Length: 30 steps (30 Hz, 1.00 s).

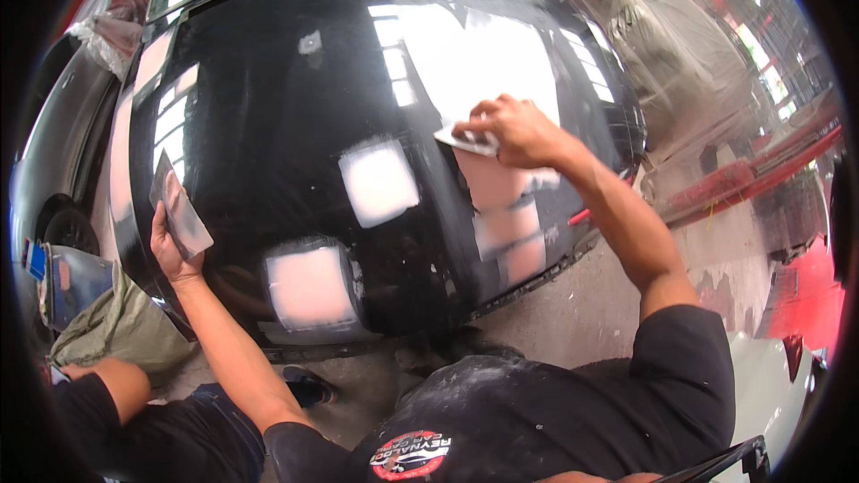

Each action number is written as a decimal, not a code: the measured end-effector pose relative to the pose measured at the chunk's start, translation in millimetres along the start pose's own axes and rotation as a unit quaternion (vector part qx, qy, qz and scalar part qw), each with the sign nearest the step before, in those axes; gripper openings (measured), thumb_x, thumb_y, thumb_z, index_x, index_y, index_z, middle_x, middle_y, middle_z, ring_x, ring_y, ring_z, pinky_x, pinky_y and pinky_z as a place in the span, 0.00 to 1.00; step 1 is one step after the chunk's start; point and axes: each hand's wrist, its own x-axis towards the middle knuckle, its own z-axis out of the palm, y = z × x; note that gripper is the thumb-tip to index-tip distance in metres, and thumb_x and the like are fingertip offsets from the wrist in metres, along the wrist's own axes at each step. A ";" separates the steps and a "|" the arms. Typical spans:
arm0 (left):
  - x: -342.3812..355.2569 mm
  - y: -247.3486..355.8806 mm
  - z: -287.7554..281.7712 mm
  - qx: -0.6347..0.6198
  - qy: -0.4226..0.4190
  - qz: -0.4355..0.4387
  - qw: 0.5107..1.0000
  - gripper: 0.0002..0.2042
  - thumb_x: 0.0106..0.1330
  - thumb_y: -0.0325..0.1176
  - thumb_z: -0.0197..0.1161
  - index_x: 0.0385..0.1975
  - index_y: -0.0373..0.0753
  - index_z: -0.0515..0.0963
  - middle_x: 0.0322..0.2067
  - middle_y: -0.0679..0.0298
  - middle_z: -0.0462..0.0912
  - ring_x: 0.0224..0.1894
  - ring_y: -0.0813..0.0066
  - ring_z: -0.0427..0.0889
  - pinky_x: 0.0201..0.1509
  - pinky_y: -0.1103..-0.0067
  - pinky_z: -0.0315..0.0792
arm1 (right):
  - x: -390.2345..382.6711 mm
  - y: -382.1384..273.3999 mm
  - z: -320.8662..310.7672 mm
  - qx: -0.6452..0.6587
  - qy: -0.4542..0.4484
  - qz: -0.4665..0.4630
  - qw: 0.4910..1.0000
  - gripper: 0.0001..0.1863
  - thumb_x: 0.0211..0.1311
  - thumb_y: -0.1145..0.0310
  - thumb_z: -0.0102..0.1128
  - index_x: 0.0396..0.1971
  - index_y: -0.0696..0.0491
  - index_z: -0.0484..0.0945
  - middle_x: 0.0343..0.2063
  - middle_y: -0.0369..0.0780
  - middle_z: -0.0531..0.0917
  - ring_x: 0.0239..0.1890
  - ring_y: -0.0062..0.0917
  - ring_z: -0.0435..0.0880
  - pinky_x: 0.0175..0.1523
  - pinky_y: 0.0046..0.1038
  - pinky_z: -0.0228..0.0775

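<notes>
My left hand (174,252) grips a flat, roughly rectangular putty plate (185,215) with a pinkish tint, raised above the left side of a black car hood (259,143). Over the hood's right part, my right hand (523,131) is closed around a pale, thin putty spreader (476,145). The spreader's edge meets the hood at the upper border of a pinkish filler patch (492,183). Beyond it lies a large, brightly shining white area (501,63). Two squarish pale patches, one nearer the middle (378,181) and one near the front edge (310,288), mark the hood.
At the lower left is another person's arm (121,385), beside a greenish sack (125,326) and a bucket (76,282). A dark car (67,125) stands left. Plastic sheeting (671,54) covers something at the upper right, behind a red bar (725,183).
</notes>
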 end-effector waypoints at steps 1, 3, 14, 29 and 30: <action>0.4 -0.7 1.1 -0.009 0.001 0.001 1.000 0.22 0.76 0.36 0.50 0.65 0.30 0.67 0.54 0.54 0.81 0.54 0.67 0.83 0.61 0.73 0.75 | -27.4 -15.7 12.2 -0.027 0.034 0.016 0.999 0.33 0.46 0.78 0.60 0.54 0.32 0.80 0.54 0.36 0.80 0.58 0.39 0.73 0.59 0.45 0.68; 2.1 -1.9 4.0 -0.042 -0.093 -0.023 0.995 0.23 0.76 0.35 0.48 0.67 0.30 0.65 0.59 0.55 0.77 0.59 0.67 0.78 0.66 0.73 0.70 | -68.2 -38.9 28.5 -0.032 0.036 0.037 0.998 0.33 0.45 0.75 0.67 0.55 0.32 0.80 0.55 0.37 0.79 0.59 0.38 0.72 0.60 0.44 0.65; 0.6 -3.2 4.0 0.003 -0.067 -0.019 0.998 0.24 0.76 0.37 0.50 0.67 0.31 0.66 0.61 0.58 0.77 0.59 0.69 0.79 0.65 0.75 0.70 | -132.9 -49.4 -1.8 0.055 0.019 0.063 0.996 0.31 0.47 0.81 0.60 0.54 0.39 0.83 0.49 0.38 0.83 0.53 0.34 0.79 0.57 0.37 0.69; -6.3 0.7 -7.1 0.167 0.200 0.063 0.964 0.21 0.78 0.42 0.46 0.63 0.40 0.71 0.38 0.62 0.86 0.14 0.79 0.79 0.10 0.82 0.71 | 186.9 160.0 -54.6 -0.033 0.070 0.019 0.997 0.32 0.50 0.82 0.50 0.58 0.47 0.78 0.57 0.41 0.78 0.61 0.40 0.75 0.58 0.40 0.71; -7.6 3.0 -10.9 0.173 0.190 0.065 0.964 0.20 0.78 0.42 0.46 0.63 0.39 0.71 0.40 0.62 0.86 0.14 0.79 0.78 0.10 0.82 0.70 | 192.1 160.3 -53.9 -0.027 0.074 0.025 0.997 0.32 0.50 0.82 0.50 0.58 0.47 0.79 0.57 0.40 0.78 0.60 0.40 0.75 0.59 0.39 0.70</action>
